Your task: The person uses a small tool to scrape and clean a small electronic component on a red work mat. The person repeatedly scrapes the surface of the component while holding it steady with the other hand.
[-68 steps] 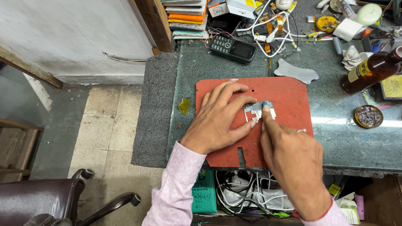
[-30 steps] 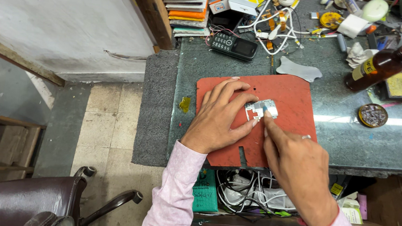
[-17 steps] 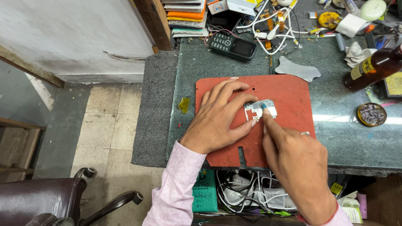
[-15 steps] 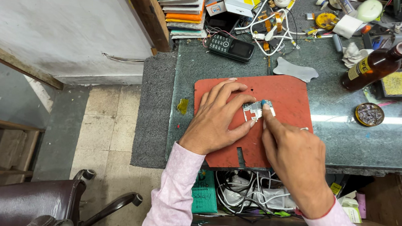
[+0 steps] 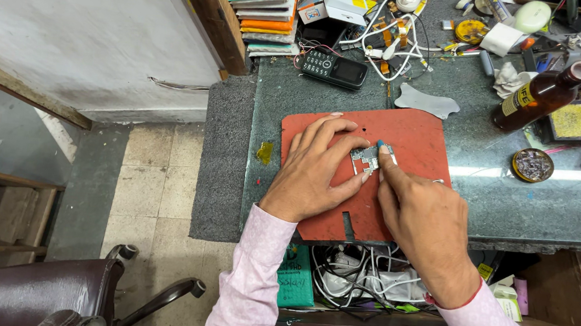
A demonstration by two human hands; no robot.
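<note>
Red mat (image 5: 408,136) on the tabletop (image 5: 474,197), small circuit board (image 5: 365,161) at centre.
Left hand (image 5: 315,169) lay spread, steadying the board; right hand (image 5: 421,216) pinched a blue-tipped tool (image 5: 381,144).

- left hand (image 5: 315,169) lies palm down, fingers spread wide and flat; pink sleeve on the arm
- right hand (image 5: 422,220) is curled, one finger pointing forward
</note>
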